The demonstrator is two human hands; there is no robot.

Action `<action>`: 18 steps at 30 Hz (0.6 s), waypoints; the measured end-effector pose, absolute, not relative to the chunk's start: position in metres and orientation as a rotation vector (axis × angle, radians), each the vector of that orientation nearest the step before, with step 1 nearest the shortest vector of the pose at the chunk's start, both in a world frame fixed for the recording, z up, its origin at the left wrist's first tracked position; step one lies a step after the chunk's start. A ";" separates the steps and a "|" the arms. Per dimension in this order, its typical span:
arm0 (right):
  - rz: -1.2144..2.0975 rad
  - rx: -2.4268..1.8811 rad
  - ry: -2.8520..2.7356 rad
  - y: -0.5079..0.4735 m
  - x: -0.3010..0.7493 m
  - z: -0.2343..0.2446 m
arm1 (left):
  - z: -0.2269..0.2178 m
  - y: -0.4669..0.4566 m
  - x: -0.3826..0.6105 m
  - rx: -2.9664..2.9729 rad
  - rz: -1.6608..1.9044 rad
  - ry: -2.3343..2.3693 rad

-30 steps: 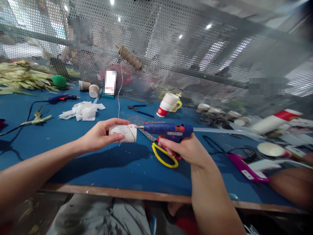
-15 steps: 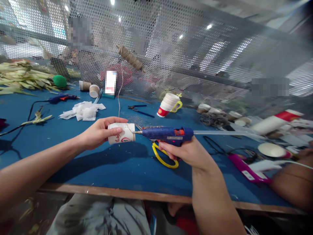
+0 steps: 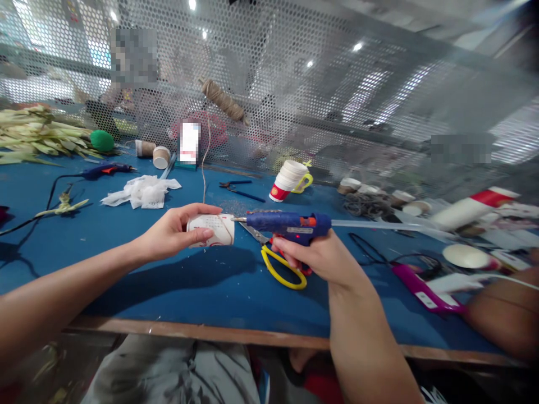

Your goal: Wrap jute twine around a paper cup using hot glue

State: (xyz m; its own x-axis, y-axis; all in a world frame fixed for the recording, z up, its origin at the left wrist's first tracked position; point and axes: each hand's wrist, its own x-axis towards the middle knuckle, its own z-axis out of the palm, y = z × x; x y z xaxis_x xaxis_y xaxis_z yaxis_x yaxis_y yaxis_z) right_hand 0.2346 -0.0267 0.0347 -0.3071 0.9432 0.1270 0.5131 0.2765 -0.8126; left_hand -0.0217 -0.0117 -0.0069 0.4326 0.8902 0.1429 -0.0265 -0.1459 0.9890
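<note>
My left hand point(image 3: 174, 229) is closed round a white printed paper cup point(image 3: 219, 229), which lies on its side in the air above the table. A thin strand of twine point(image 3: 204, 174) runs down from a spool point(image 3: 223, 101) on the mesh to the cup and crosses its wall. In my right hand point(image 3: 309, 252) is a blue glue gun point(image 3: 286, 223) with a clear glue stick point(image 3: 374, 224) out of its back. Its metal nozzle is at the cup's right rim. Below the gun lie yellow-handled scissors point(image 3: 273, 269), partly hidden by it.
Pliers point(image 3: 242, 192) and stacked paper cups point(image 3: 288, 180) stand behind my hands. At left are crumpled white cloth point(image 3: 145, 191), another glue gun point(image 3: 107, 169) and pale husks point(image 3: 37, 132). A purple power strip point(image 3: 425, 289) lies at right, close to another person's arm point(image 3: 505, 311).
The cup has turned in my left hand, so its print shows differently. The glue gun's nozzle has shifted slightly up along the rim, and more of the scissors' blades shows.
</note>
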 end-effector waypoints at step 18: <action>0.988 -1.268 -1.470 0.006 0.243 0.034 | -0.009 -0.011 -0.021 1.687 0.969 0.844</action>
State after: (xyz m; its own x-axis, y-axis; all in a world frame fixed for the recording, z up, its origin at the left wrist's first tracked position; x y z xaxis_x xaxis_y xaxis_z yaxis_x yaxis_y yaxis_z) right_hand 0.2430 0.0062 0.0338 -0.0382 0.9894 0.1399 0.2443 0.1450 -0.9588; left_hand -0.0213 -0.0114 -0.0093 0.4406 0.8717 0.2144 0.0927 -0.2818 0.9550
